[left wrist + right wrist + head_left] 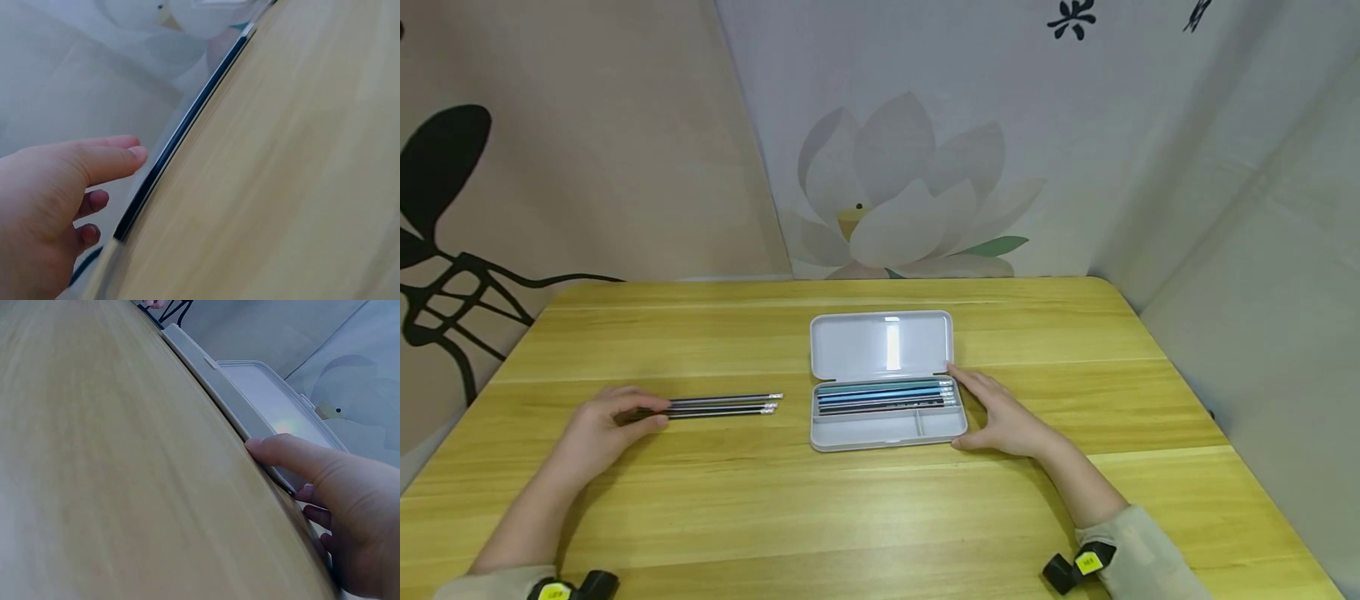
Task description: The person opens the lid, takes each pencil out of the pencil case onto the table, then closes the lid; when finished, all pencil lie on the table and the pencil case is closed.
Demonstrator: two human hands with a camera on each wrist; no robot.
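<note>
Straddles, with slightly parted thumb and fingers of the left hand (601, 433), the left ends of the loose pencils (722, 407); cannot tell whether pinching or just touching. Run left to right on the table (715, 517), rightward from those fingertips toward the open pencil case (865, 431), roughly parallel to the stored pencils (880, 397) and far nearer the left hand than the right hand (1003, 419). Holds that pencil case by its right end with wide-spread thumb and fingers of the right hand.
</note>
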